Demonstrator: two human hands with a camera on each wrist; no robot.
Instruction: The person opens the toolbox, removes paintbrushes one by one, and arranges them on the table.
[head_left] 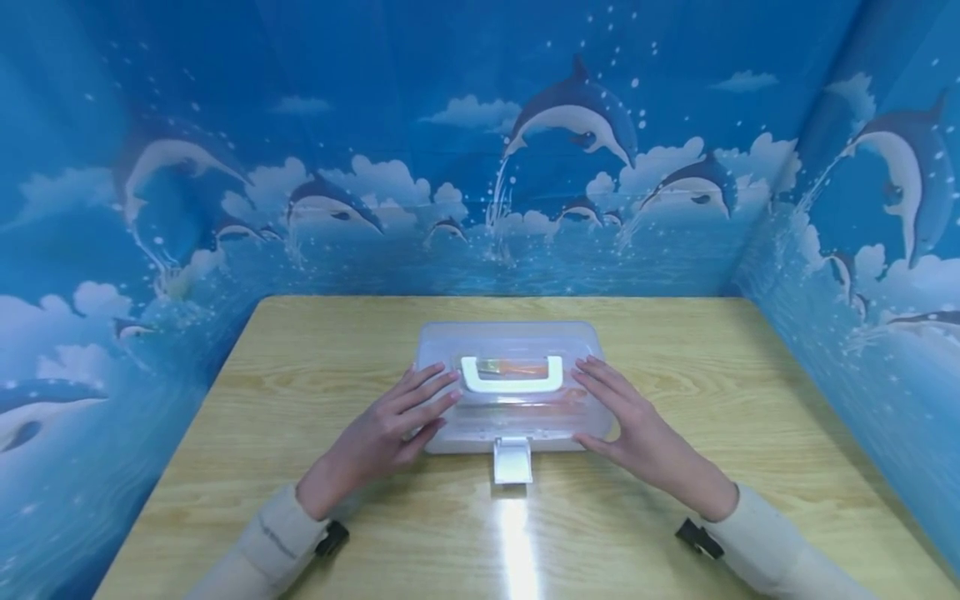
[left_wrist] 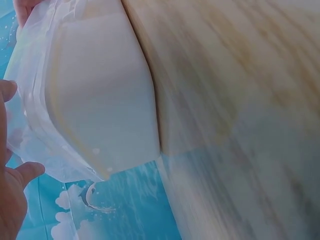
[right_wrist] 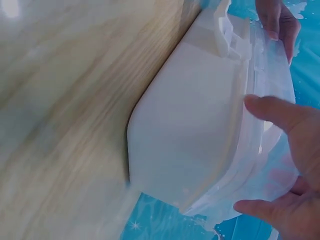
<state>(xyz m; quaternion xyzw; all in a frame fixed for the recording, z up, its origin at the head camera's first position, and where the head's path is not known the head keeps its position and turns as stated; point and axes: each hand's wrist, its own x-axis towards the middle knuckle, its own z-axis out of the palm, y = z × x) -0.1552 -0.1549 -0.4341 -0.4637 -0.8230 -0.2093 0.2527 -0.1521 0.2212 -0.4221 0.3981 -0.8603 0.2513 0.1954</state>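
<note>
A box with a clear lid (head_left: 510, 333) and a whitish body (right_wrist: 185, 110) stands on the table. Its white handle (head_left: 512, 386) lies flat on the lid, and the white front latch (head_left: 512, 463) is swung out from the wall. Through the lid, paintbrush-like items (head_left: 517, 367) show faintly. My left hand (head_left: 393, 423) rests on the lid's left side with fingers spread and fairly straight. On the right side, my right hand (head_left: 637, 423) touches the lid likewise, its thumb at the front edge. In the wrist views the lid sits on the body.
The wood-grain table (head_left: 337, 333) extends around the box. Behind it and at both sides hang blue dolphin-print sheets (head_left: 420, 100). A dark strap piece (head_left: 699, 538) sits at the right cuff, another (head_left: 332, 539) at the left.
</note>
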